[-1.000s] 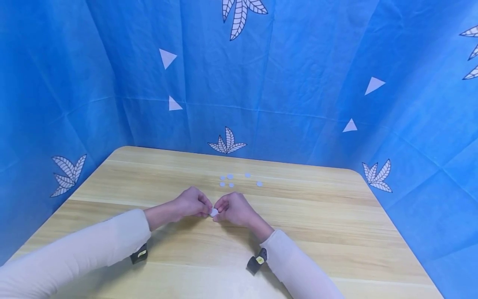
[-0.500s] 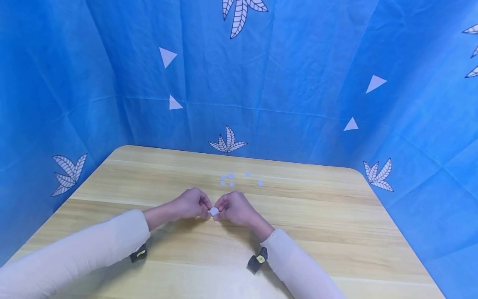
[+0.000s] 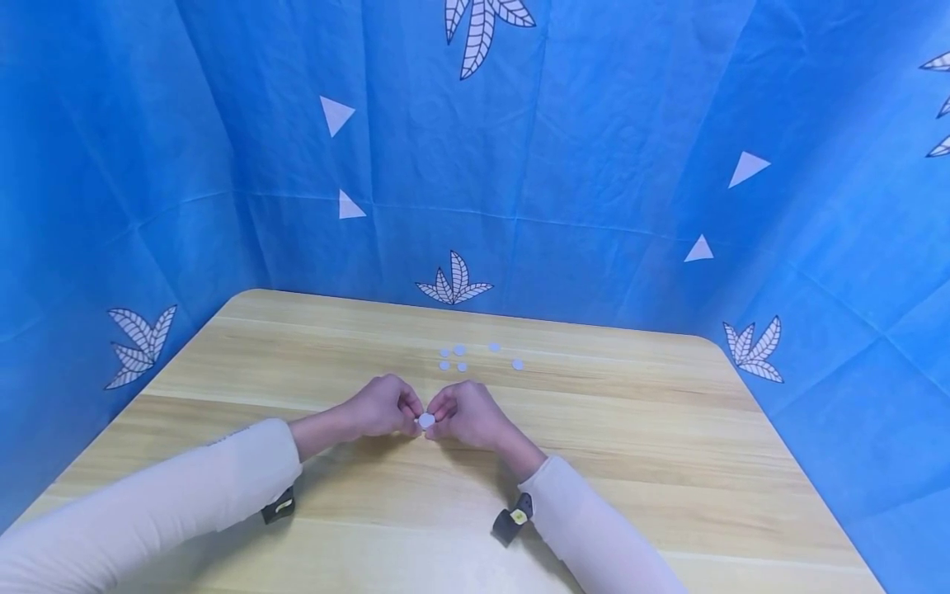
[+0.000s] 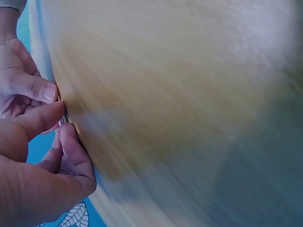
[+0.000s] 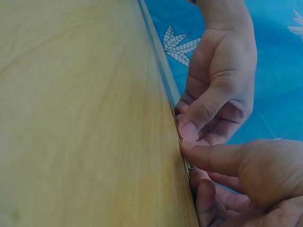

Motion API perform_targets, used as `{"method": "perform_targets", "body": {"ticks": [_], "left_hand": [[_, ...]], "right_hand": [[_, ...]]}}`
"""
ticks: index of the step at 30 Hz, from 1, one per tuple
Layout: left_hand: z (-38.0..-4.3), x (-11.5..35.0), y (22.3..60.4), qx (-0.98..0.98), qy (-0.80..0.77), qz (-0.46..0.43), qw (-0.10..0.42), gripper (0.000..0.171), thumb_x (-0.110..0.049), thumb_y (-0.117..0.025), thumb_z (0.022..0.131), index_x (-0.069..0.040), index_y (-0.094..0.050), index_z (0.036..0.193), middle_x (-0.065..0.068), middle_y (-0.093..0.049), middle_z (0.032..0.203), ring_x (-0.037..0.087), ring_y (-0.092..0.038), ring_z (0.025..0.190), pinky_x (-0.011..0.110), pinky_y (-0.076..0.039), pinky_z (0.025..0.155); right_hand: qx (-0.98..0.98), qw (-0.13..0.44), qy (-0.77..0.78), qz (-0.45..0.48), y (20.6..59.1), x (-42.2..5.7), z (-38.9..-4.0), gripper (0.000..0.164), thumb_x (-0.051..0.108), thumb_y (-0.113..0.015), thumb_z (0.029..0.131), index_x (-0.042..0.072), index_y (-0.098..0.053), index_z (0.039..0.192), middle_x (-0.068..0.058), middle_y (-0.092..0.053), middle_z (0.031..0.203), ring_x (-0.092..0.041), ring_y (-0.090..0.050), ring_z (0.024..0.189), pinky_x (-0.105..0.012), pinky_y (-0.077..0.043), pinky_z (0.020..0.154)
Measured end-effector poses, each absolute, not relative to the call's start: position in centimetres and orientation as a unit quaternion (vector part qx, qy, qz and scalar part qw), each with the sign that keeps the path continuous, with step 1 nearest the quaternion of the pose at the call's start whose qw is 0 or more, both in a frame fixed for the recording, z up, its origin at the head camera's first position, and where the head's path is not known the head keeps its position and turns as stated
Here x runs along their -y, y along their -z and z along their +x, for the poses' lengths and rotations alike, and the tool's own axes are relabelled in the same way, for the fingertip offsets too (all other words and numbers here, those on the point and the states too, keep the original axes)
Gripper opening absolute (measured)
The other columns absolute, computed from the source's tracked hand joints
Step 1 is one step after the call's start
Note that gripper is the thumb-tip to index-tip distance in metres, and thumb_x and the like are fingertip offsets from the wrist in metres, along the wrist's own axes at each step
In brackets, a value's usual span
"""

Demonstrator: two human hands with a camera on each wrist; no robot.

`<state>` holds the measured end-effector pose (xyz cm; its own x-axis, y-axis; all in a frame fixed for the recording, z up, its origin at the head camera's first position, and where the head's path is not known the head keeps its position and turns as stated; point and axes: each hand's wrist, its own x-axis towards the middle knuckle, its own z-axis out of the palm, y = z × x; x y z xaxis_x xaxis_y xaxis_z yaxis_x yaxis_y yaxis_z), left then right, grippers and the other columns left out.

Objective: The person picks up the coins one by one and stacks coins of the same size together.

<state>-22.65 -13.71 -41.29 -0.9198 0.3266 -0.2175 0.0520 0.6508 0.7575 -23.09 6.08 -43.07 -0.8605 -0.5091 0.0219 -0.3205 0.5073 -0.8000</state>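
- My left hand (image 3: 387,406) and right hand (image 3: 467,417) both pinch the disc (image 3: 426,421) by its edge, fingertips close together.
- The disc is between them, near the middle of the table (image 3: 631,462); whether it touches the wood, I cannot tell.
- In my judgement it could slip, because it is small and gives only a narrow edge to hold.
- If one hand pulls harder, it could tilt, or jump away and fall.
- My fingers hide its sides, so I could misjudge its angle.
- I count: one disc between two hands, six loose discs (image 3: 459,351) farther away (four grouped, two apart), two wrist cameras (image 3: 278,505), one table.
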Motion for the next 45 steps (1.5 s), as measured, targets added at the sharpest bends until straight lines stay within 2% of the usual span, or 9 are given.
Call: {"method": "perform_targets", "body": {"ticks": [19, 26, 30, 35, 42, 45], "left_hand": [[-22.9, 13.5, 41.7, -0.895, -0.396, 0.115, 0.168, 0.019, 0.000, -0.085, 0.075, -0.006, -0.072, 0.088, 0.004, -0.066, 0.081, 0.017, -0.060, 0.075, 0.028, -0.051, 0.067], [-23.5, 13.9, 41.1, -0.893, -0.384, 0.134, 0.193, 0.019, 0.000, -0.084, 0.077, -0.005, -0.073, 0.091, 0.004, -0.067, 0.083, 0.018, -0.061, 0.077, 0.029, -0.053, 0.068], [-24.8, 14.4, 40.9, -0.894, -0.364, 0.165, 0.201, 0.018, 0.003, -0.081, 0.080, -0.004, -0.072, 0.094, 0.004, -0.067, 0.084, 0.018, -0.062, 0.078, 0.029, -0.055, 0.069], [-27.3, 15.1, 41.0, -0.895, -0.343, 0.212, 0.188, 0.014, 0.003, -0.076, 0.084, -0.004, -0.072, 0.096, 0.003, -0.069, 0.086, 0.017, -0.064, 0.079, 0.030, -0.056, 0.070], [-31.2, 14.6, 41.1, -0.896, -0.320, 0.258, 0.168, 0.010, -0.003, -0.074, 0.090, -0.008, -0.074, 0.099, 0.000, -0.072, 0.091, 0.016, -0.065, 0.086, 0.030, -0.056, 0.077], [-32.9, 14.0, 41.0, -0.895, -0.324, 0.265, 0.154, 0.009, -0.007, -0.074, 0.092, -0.007, -0.074, 0.101, 0.001, -0.071, 0.091, 0.016, -0.065, 0.082, 0.029, -0.056, 0.074]], "right_hand": [[-0.858, 0.114, 0.443, -0.235, 43.3, -6.3, -23.1, 0.019, 0.004, -0.087, 0.078, 0.003, -0.075, 0.092, -0.001, -0.072, 0.082, -0.009, -0.066, 0.075, -0.022, -0.055, 0.073], [-0.859, 0.114, 0.441, -0.235, 43.4, -6.3, -23.2, 0.017, 0.006, -0.088, 0.079, 0.003, -0.075, 0.090, 0.000, -0.072, 0.081, -0.009, -0.066, 0.074, -0.023, -0.055, 0.072], [-0.863, 0.112, 0.436, -0.232, 43.3, -6.2, -23.2, 0.018, 0.008, -0.088, 0.079, 0.005, -0.075, 0.090, 0.001, -0.072, 0.082, -0.008, -0.066, 0.076, -0.023, -0.055, 0.074], [-0.865, 0.109, 0.434, -0.228, 43.4, -6.2, -23.2, 0.019, 0.009, -0.089, 0.078, 0.005, -0.075, 0.090, 0.001, -0.072, 0.083, -0.008, -0.067, 0.076, -0.023, -0.056, 0.075], [-0.865, 0.109, 0.432, -0.229, 43.2, -6.2, -23.0, 0.020, 0.008, -0.089, 0.077, 0.005, -0.075, 0.091, 0.001, -0.072, 0.083, -0.008, -0.067, 0.076, -0.022, -0.055, 0.075], [-0.866, 0.106, 0.430, -0.233, 43.0, -6.1, -23.1, 0.020, 0.008, -0.089, 0.078, 0.005, -0.075, 0.091, 0.001, -0.073, 0.084, -0.008, -0.067, 0.076, -0.023, -0.055, 0.075]]}}
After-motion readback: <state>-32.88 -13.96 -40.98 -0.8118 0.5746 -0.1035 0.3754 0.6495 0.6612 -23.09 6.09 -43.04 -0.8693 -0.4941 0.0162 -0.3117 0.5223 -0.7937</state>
